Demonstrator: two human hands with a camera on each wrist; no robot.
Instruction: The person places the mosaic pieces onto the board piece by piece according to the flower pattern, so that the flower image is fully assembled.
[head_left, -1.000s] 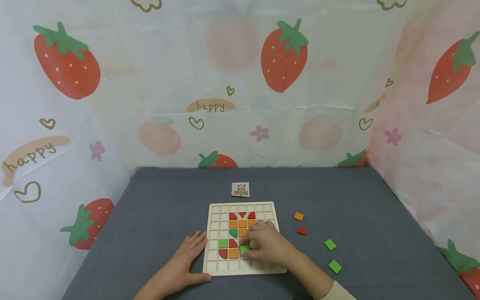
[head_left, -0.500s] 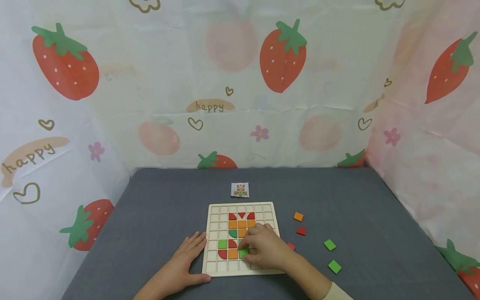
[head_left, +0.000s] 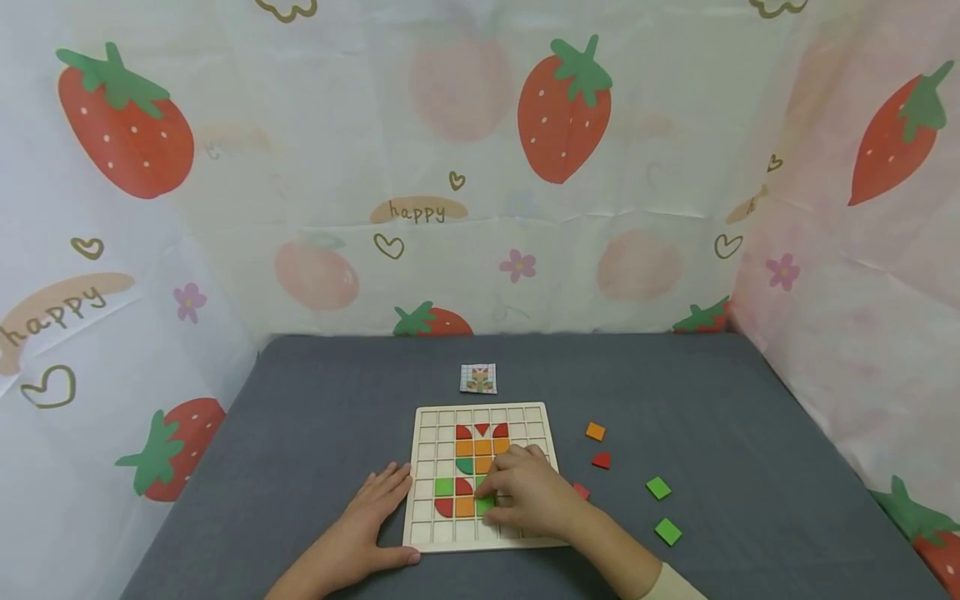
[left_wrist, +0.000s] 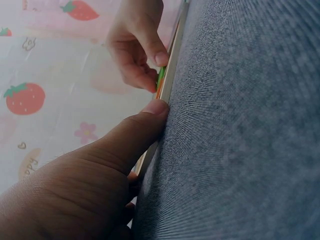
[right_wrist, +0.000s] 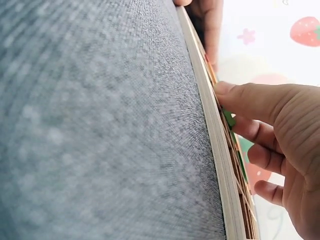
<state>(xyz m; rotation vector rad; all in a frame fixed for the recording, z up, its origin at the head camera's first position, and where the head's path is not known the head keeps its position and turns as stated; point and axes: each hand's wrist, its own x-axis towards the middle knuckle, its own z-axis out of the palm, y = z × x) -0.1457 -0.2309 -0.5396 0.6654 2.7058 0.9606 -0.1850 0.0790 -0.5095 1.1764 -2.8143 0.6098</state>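
A pale wooden grid board [head_left: 528, 417] lies on the grey cloth, with red, orange and green tiles set in its cells. Over its lower middle, my right hand [head_left: 528, 493] pinches a green square tile [head_left: 483, 506] between thumb and fingertips at a cell beside an orange square. The left wrist view shows that green tile [left_wrist: 161, 76] edge-on, close over the board. My left hand [head_left: 367, 521] rests along the board's left side with straight fingers, its thumb at the near left corner. The right hand covers several cells behind it.
Right of the board lie an orange square [head_left: 595, 431], a red quarter-round tile [head_left: 601, 460], two green squares [head_left: 658, 487] and a partly hidden red tile [head_left: 581, 492]. A small printed pattern card [head_left: 477, 378] lies beyond the board. Strawberry-print curtains [head_left: 562, 275] enclose the table.
My right hand has lowered the green tile slightly toward the near side, into line with the orange square's row. The left hand stays at the board's edge.
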